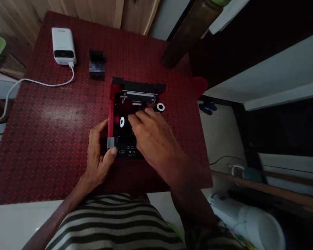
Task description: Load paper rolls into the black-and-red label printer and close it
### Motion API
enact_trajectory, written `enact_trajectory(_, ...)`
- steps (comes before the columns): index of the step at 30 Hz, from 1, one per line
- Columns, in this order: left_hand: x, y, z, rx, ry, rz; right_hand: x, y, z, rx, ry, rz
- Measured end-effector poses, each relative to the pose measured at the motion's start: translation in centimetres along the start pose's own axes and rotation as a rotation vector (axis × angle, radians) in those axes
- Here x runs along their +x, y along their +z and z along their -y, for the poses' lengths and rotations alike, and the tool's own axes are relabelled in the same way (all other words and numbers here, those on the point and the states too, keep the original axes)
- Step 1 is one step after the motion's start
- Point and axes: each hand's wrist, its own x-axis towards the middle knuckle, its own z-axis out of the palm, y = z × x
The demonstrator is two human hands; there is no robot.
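The right grip (pixel 151 130) is over the inside of an opened red-and-black device (pixel 111 121), with the fingers bent downward. The fingertips are partly hidden, so I cannot tell whether this grip is grasping something. The left grip (pixel 97 152) is grasping the near left corner of the device: its thumb lies on the grey corner piece (pixel 111 142), and its fingers are against the outer side of the red wall.

The device is on the counter (pixel 62 139), in front of the person. One white ring (pixel 122 122) is inside it, just left of the right fingers; another white ring (pixel 160 107) is just beyond the knuckles of the same hand. At the far side of the device there is a metal bar (pixel 139 93), and on its near side a black panel (pixel 129 151) with small markings, partly covered by the right hand.

Farther on the counter, toward the far left, stand a white power bank (pixel 63 45) with a white cable (pixel 44 83) plugged in, and, near it, a small black box (pixel 96 64) whose surface is blurred. A brown post (pixel 190 34) rises by the far right corner. On the floor to the right are dark slippers (pixel 208 107).
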Motion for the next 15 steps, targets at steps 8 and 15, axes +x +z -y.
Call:
enact_trajectory(8,0.1,0.1,-0.1,-0.016,-0.018,-0.018,2.0,1.9,-0.9,0.028,-0.032,-0.021)
enact_trajectory(15,0.0,0.0,0.0,-0.015,-0.014,-0.004,1.9,2.7,-1.4,0.111,-0.032,-0.06)
